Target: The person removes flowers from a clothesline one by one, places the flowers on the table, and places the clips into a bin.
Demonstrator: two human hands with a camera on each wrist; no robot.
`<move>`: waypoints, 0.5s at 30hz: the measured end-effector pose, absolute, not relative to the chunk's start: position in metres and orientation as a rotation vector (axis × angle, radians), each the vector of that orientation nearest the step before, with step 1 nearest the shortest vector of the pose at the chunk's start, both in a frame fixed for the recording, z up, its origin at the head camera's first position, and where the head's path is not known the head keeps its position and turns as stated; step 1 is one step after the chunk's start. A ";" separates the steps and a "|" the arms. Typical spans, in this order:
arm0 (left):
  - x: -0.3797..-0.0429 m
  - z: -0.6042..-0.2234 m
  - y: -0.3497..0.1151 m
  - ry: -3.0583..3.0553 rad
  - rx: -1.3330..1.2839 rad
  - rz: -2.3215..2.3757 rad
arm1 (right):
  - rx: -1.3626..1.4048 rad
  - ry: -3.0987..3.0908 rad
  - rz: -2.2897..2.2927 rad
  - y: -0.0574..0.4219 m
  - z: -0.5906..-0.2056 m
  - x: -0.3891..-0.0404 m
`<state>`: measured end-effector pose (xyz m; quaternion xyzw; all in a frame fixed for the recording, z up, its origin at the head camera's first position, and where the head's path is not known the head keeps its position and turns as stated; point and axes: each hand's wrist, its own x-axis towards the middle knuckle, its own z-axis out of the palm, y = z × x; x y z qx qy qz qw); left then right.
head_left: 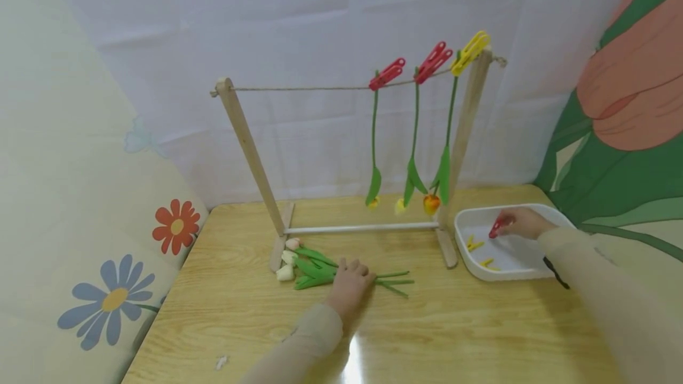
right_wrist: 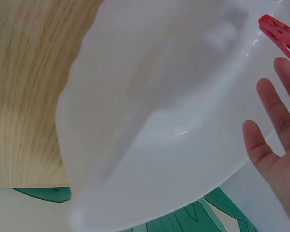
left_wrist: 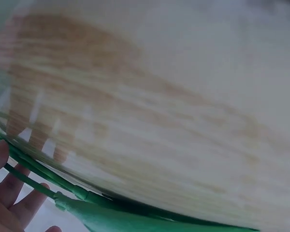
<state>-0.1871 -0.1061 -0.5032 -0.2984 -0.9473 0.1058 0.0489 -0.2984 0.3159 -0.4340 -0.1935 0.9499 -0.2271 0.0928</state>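
Observation:
On the table lies a small bunch of artificial tulips with white and pale pink heads (head_left: 286, 272) and green leaves (head_left: 315, 273). My left hand (head_left: 349, 284) grips their stems; in the left wrist view a green stem (left_wrist: 31, 182) passes between thumb and fingers. Over the white tray (head_left: 472, 269), my right hand (head_left: 523, 223) pinches a red clothespin (head_left: 496, 229), while its other fingers are extended in the right wrist view. Two yellow clothespins (head_left: 473, 244) lie in the tray, left of that hand.
A wooden frame (head_left: 251, 156) stands behind the bunch with a string (head_left: 304, 89) across its top. Three tulips (head_left: 415, 123) hang head down from it by two red clothespins (head_left: 388, 74) and a yellow one (head_left: 471, 52). A white rod (head_left: 363, 228) joins the frame's feet.

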 end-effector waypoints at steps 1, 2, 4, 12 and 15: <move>-0.187 -0.504 -0.106 -2.880 -0.906 0.310 | -0.575 2.823 -0.672 0.316 -0.436 -0.298; -0.186 -0.504 -0.106 -2.871 -0.902 0.305 | -0.578 2.826 -0.675 0.317 -0.438 -0.298; -0.185 -0.504 -0.105 -2.866 -0.893 0.308 | -0.586 2.828 -0.692 0.318 -0.441 -0.298; -0.183 -0.504 -0.103 -2.899 -0.866 0.310 | -0.576 2.810 -0.682 0.321 -0.449 -0.298; -0.184 -0.505 -0.104 -2.882 -0.859 0.285 | -0.569 2.807 -0.684 0.321 -0.450 -0.298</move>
